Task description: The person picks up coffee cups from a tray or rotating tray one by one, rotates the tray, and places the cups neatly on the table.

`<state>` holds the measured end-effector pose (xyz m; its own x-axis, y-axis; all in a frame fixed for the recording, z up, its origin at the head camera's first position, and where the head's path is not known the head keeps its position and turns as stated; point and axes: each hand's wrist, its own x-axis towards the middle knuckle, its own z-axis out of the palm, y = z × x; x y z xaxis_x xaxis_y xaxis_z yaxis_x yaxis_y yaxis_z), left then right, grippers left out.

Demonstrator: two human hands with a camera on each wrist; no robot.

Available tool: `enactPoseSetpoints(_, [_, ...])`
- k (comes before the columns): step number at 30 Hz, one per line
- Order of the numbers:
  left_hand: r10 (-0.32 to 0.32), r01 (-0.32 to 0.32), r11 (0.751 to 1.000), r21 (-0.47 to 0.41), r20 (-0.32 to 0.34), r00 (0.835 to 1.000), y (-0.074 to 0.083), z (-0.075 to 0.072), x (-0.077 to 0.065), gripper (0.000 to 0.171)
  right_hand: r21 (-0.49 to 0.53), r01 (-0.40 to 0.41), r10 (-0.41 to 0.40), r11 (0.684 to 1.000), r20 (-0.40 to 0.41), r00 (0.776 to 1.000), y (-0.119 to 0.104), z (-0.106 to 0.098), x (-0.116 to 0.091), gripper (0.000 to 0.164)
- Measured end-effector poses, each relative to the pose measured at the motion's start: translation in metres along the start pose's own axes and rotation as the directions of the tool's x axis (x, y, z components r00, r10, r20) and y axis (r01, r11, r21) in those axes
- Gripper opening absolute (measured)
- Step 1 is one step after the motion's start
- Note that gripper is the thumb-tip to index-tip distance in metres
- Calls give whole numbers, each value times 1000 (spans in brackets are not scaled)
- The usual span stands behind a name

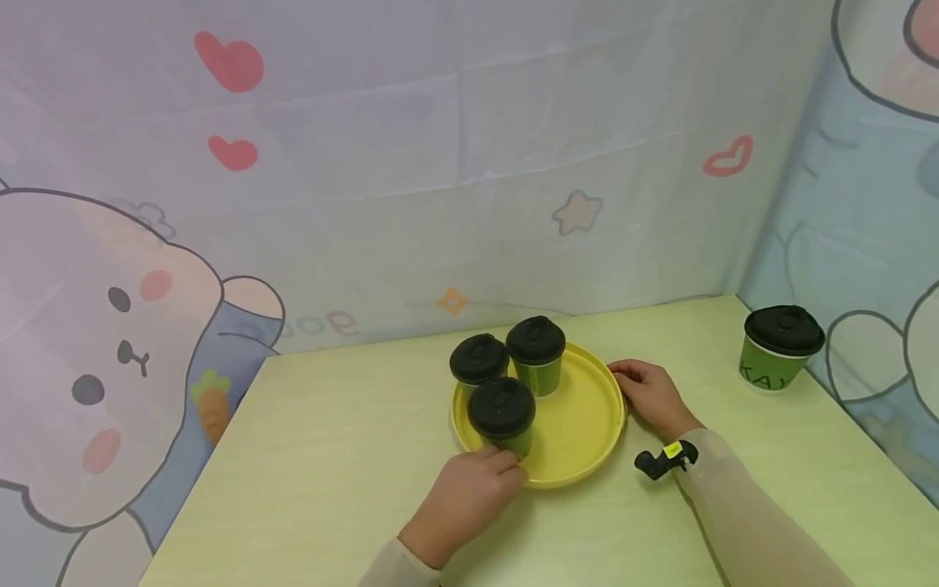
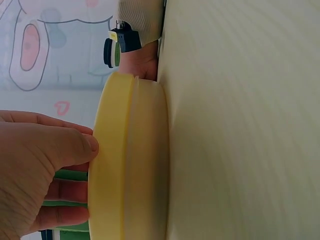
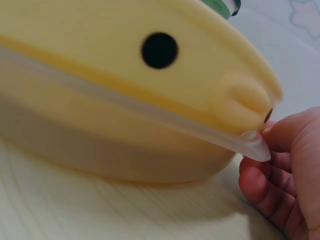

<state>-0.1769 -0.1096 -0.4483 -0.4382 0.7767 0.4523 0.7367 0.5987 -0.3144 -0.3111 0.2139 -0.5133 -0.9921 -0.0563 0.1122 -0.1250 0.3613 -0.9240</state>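
A round yellow tray [image 1: 579, 424] stands on the table, with a cloudy translucent band and base [image 2: 150, 160] below its yellow wall. Three green paper cups with black lids are on its left half: a back cup [image 1: 538, 375], a left cup [image 1: 478, 359] and a near cup [image 1: 503, 408]. My left hand [image 1: 469, 493] pinches the near-left rim, thumb at the outer edge and fingers over it beside the near cup. At the right side my right hand [image 1: 655, 398] grips the translucent tab [image 3: 257, 147] below a beak-like bump [image 3: 242, 100], fingers curled beneath.
Another lidded green cup [image 1: 778, 350] stands at the table's right edge. A black camera [image 1: 666, 459] is strapped to the right wrist. Behind the table [image 1: 330, 440] hangs a printed cloth [image 1: 411, 163], with more cloth along the right.
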Motion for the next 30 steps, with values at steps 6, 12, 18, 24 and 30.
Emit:
enactPoseSetpoints(6, [-3, 3, 1000, -25, -17, 1000, -4, 0, -5, 14, -19, 0, 0, 1000, 0, 1000, 1, 0, 0, 30])
enactPoseSetpoints(12, [-13, 13, 999, -51, -9, 1000, -9, 2, -9, 14, -45, 7, -7, 999, -3, 1000, 2, -2, 0, 31])
enactPoseSetpoints(18, [-31, 30, 997, -64, -19, 999, -14, -1, -13, 13, -29, 14, -14, 999, -7, 1000, 3, -1, 1, 31])
enactPoseSetpoints(24, [-34, 29, 995, -92, -53, 998, -11, -5, -13, 13, -31, 11, -11, 999, -1, 1000, 2, 0, 1, 30])
enactPoseSetpoints(30, [15, -19, 998, -65, -53, 998, 2, -1, -2, 16, -39, 11, -11, 999, 0, 1000, 3, -1, 2, 31])
